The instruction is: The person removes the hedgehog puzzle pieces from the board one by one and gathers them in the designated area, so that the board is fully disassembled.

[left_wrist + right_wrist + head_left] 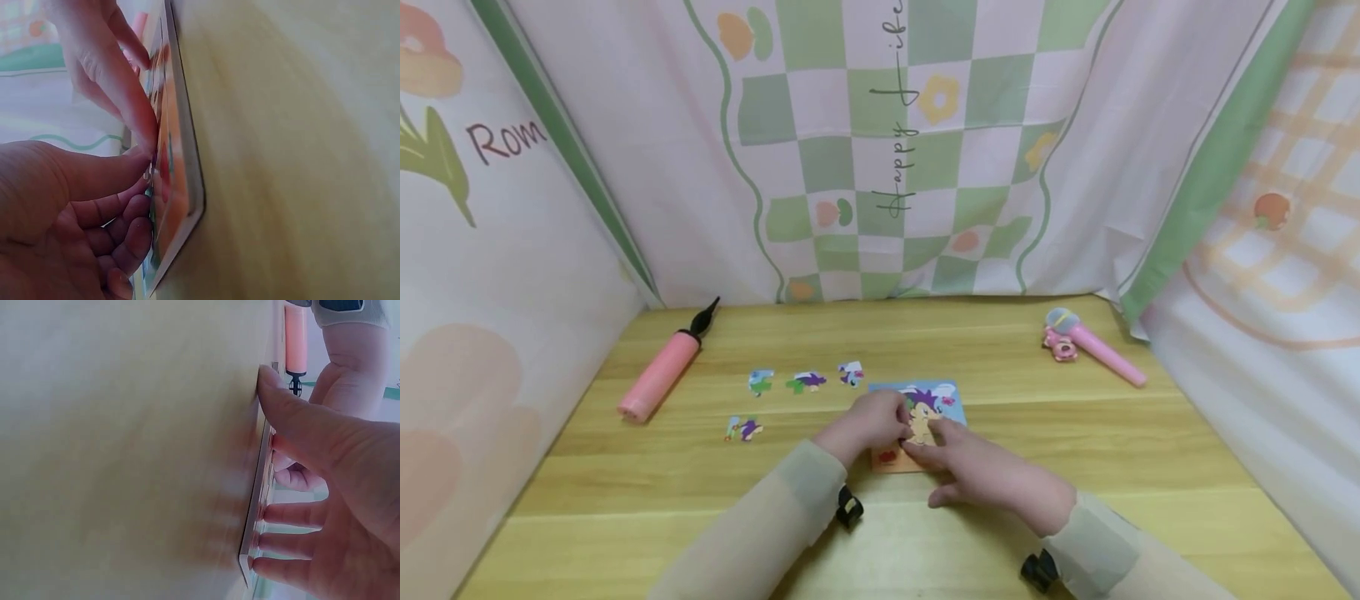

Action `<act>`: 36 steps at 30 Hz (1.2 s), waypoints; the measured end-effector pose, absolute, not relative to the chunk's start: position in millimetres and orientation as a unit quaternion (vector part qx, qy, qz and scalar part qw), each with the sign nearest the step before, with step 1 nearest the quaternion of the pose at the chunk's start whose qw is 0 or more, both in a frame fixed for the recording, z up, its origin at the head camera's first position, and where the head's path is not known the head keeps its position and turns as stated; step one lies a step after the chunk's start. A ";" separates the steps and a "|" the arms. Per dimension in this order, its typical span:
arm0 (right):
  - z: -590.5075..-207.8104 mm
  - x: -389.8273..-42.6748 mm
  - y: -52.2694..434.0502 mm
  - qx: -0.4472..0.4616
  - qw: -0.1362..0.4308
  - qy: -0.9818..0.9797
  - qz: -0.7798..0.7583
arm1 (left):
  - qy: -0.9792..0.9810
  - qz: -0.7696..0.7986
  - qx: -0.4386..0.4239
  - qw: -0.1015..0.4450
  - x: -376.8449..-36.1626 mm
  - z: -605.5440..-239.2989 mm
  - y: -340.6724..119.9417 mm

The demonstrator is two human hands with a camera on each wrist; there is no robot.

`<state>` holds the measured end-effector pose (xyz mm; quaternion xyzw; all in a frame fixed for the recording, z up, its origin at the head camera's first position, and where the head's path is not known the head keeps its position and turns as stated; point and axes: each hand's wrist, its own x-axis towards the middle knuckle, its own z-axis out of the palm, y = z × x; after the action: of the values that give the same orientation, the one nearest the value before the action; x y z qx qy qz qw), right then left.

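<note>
A jigsaw puzzle board (951, 396) with a purple-haired cartoon figure lies flat on the table. My left hand (872, 417) is over its left side with curled fingers, thumb and index pinching a small puzzle piece (148, 172) against the picture; the hand hides most of that piece. From the right, my right hand (981, 471) reaches across the board's lower part. Its fairly straight fingertips (265, 542) touch the board's surface, and the thumb lies by the near edge. Left of the board are several loose puzzle pieces (808, 382), one of them (748, 429) nearer to me.
A pink hand pump (662, 375) with a black nozzle lies at the left of the wooden table (700, 517). At the back right is a pink toy microphone (1101, 350) beside a small pink figure (1062, 344). Patterned curtains (880, 167) surround the table on three sides.
</note>
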<state>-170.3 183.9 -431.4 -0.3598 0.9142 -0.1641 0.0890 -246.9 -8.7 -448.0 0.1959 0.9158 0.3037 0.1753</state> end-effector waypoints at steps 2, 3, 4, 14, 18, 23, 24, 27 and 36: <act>-432.2 -169.5 184.4 -0.357 0.089 0.917 -0.157 | 0.915 0.304 0.198 0.175 -247.1 -447.8 -8.5; -433.0 -169.3 184.8 -0.355 0.090 0.918 -0.154 | 0.915 0.304 0.199 0.176 -247.4 -447.8 -8.6; -434.1 -169.3 185.3 -0.354 0.091 0.918 -0.154 | 0.915 0.303 0.201 0.176 -247.6 -448.1 -8.6; -437.8 -171.2 187.7 -0.342 0.101 0.922 -0.149 | 0.924 0.286 0.209 0.141 -249.0 -439.3 -18.2; -438.5 -170.8 187.6 -0.338 0.105 0.924 -0.147 | 0.917 0.316 0.209 0.125 -252.4 -433.8 -34.5; -439.0 -169.7 186.8 -0.322 0.121 0.928 -0.142 | 0.905 0.359 0.203 0.099 -257.9 -429.2 -69.7; -439.1 -169.6 186.5 -0.320 0.122 0.929 -0.141 | 0.904 0.365 0.202 0.092 -258.5 -428.5 -78.4; -438.8 -168.9 185.6 -0.316 0.129 0.930 -0.139 | 0.901 0.380 0.192 0.083 -258.2 -425.7 -105.1; -437.3 -166.6 184.4 -0.306 0.143 0.930 -0.142 | 0.924 0.319 0.191 0.088 -245.3 -423.2 -158.3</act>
<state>-166.6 184.4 -437.3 -0.3057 0.9304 -0.1425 0.1433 -245.3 -158.3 -423.2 0.1914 0.9241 0.3190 0.0878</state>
